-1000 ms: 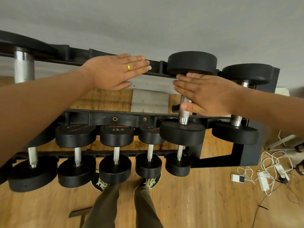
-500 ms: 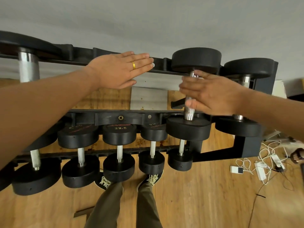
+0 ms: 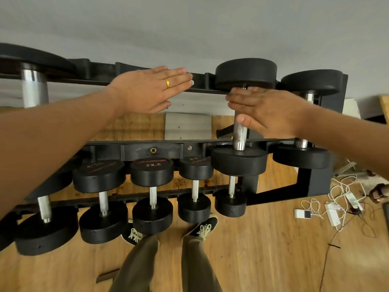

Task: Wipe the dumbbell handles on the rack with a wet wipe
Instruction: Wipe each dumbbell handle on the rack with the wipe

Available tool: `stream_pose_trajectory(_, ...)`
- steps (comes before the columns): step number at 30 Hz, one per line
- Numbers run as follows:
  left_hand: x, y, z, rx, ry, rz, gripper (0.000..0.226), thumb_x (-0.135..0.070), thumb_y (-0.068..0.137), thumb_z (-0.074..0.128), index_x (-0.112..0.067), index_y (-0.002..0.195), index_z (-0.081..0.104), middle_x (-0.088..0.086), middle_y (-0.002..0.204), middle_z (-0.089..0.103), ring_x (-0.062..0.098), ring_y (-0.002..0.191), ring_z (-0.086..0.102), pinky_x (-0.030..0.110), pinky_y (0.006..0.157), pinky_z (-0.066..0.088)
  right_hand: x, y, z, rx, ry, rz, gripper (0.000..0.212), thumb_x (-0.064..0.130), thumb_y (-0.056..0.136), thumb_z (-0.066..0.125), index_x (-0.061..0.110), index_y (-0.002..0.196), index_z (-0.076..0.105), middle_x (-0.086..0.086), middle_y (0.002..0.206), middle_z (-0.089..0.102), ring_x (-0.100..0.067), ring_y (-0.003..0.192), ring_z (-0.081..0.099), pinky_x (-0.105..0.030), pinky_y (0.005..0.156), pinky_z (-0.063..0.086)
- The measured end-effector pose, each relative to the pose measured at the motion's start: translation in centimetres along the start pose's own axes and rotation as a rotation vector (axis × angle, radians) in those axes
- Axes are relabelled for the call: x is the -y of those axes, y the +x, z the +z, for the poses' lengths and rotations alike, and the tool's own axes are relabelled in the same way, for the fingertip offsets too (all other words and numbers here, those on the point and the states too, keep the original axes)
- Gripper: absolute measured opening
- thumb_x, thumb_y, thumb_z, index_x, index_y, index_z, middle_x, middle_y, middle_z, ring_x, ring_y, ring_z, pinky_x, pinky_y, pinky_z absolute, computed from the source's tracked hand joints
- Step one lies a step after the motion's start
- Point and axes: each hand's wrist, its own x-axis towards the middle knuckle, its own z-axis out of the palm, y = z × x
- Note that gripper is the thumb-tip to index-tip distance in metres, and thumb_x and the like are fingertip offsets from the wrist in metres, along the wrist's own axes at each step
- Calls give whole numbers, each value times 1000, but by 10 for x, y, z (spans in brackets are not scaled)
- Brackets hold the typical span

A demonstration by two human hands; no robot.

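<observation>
L hand (image 3: pixel 147 91) w/ 1 gold ring (image 3: pixel 167 83) on a finger; pale nail on the little finger. R hand (image 3: pixel 267 112) & both forearms (image 3: pixel 52 144) bare. Olive-brown trousers (image 3: pixel 134 268), loose fit. 2 dark low shoes (image 3: pixel 203 227) w/ pale yellowish laces (image 3: pixel 134 234), light sole edges.

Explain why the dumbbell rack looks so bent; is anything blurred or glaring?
Head view: the wide-angle lens bows the rack and swells the left forearm near the edge; the light is soft and even, with glints on the chrome handle at the right hand; focus is fairly sharp throughout.
</observation>
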Motion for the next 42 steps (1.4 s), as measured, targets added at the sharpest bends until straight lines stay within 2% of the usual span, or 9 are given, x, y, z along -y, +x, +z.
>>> stream_pose_trajectory(12,-2,-1,-7,3,-79,-38,73,-41,106,17,-22,154,-35,6,169,-10,21,156,-13,41,127,7,29,-29,39,11,276,-122,82,60,96,-6,16,157,27,2,165,21,-7,153,-6,-27,123,1)
stream_pose_trajectory(19,-52,10,-31,-72,-188,-292,58,-25,108,36,-10,161,16,12,168,13,21,156,-5,55,127,15,14,-48,74,-332,425,-107,61,42,106,20,6,154,32,-7,164,23,-14,154,5,-31,125,9)
stream_pose_trajectory(24,-78,41,-80,-382,-207,-392,38,-9,103,47,2,139,55,22,150,51,41,139,49,58,110,42,5,-57,102,-584,867,-16,54,8,101,49,6,153,34,-2,162,26,-10,152,16,-23,124,11)
stream_pose_trajectory(27,-77,70,-112,-435,-197,-421,32,-8,101,51,2,130,59,23,139,57,44,121,59,56,92,50,-5,-67,113,-682,1154,110,53,5,100,52,11,152,39,3,160,32,-4,148,28,-29,123,22)
stream_pose_trajectory(30,-80,105,-134,-365,-126,-242,34,-17,103,53,-1,133,59,22,140,57,40,123,57,53,95,46,-17,-79,120,-745,1362,212,52,9,101,53,16,151,41,10,158,35,3,132,46,-41,119,34)
stream_pose_trajectory(34,-84,155,-148,-238,-47,-41,37,-27,103,53,-5,133,60,16,140,59,35,133,53,53,110,37,-32,-97,121,-858,1534,272,50,6,101,52,18,149,45,7,155,42,5,143,32,-25,121,26)
stream_pose_trajectory(36,-84,179,-150,-164,-25,51,35,-28,103,50,-5,124,66,14,132,65,32,132,56,52,113,34,-41,-106,128,-905,1570,316,48,7,101,53,19,147,48,6,152,47,4,140,37,-21,118,30)
stream_pose_trajectory(40,-86,218,-152,86,28,188,44,-32,104,37,-8,109,74,10,120,71,30,129,58,51,114,37,-66,-124,152,-992,1619,418,41,13,102,53,20,143,55,5,139,59,-4,127,54,-32,110,46)
stream_pose_trajectory(42,-89,224,-152,177,68,177,52,-36,105,31,-10,107,75,9,116,72,29,127,60,49,115,37,-77,-130,164,-1023,1653,459,38,14,102,53,22,139,58,10,127,65,5,110,60,-22,98,51)
